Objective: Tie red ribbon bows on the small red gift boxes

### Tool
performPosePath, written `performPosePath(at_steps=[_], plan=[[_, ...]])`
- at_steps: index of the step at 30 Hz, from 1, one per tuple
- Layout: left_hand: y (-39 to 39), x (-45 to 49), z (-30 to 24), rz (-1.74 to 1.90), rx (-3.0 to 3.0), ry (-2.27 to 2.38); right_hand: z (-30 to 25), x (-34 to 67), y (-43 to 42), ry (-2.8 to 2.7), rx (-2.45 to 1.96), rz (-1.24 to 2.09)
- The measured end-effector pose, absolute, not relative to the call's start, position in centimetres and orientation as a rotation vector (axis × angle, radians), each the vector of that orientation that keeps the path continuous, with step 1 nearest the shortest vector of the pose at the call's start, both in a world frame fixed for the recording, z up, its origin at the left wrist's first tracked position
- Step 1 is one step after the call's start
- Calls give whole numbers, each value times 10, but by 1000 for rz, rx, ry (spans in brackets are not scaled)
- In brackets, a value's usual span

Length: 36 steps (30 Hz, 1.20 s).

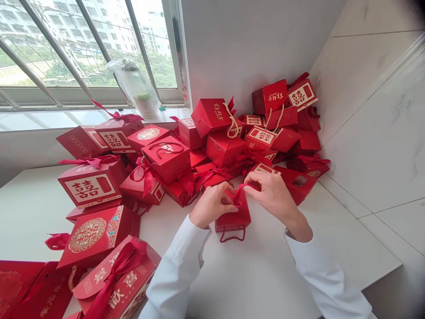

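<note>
A small red gift box (232, 219) lies on the white table (265, 266) in front of me, its cord handle toward me. My left hand (211, 204) is closed, its fingers pinching the red ribbon (239, 194) on top of the box. My right hand (270, 192) is closed too, pinching the other end of the same ribbon and pulling it to the right. Both arms wear white sleeves.
A heap of several red gift boxes (166, 159) with gold characters, ribbons and rope handles fills the table's back and left, up to the wall corner. A plastic bag (136, 86) stands on the window sill. A marble wall (375, 133) borders the right.
</note>
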<state>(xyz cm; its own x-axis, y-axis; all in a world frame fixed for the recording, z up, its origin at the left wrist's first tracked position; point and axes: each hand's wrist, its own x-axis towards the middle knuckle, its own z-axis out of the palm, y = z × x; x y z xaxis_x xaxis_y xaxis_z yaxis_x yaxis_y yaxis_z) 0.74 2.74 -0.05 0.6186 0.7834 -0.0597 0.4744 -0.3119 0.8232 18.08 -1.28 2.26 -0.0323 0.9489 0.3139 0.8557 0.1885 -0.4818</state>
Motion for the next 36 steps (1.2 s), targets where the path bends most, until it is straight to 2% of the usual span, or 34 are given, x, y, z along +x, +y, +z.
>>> performPosePath(at_steps=[3,7,12,15,19,24,27,32,36], plan=[[28,7,0,452,1984,1004,16,188,-2,-1695,-1725,642],[28,7,0,446,1990,992,5,196,8,-1488,-1549,1183],[28,7,0,452,1995,974,7,200,7,-1553,-1405,1391],[27,8,0,443,1980,1002,13,199,3,-1689,-1460,1148],[26,9,1,426,2012,1000,20,191,-4,-1926,-1520,473],[26,12,0,459,2085,1047,19,177,-9,-2225,-1232,-173],[25,14,-2,514,2130,1079,18,171,-15,-2294,-1115,-446],[23,13,-2,540,2083,1061,16,171,-41,-2347,-1189,-567],[22,12,-2,534,2059,1071,12,178,-69,-2396,-1186,-290]])
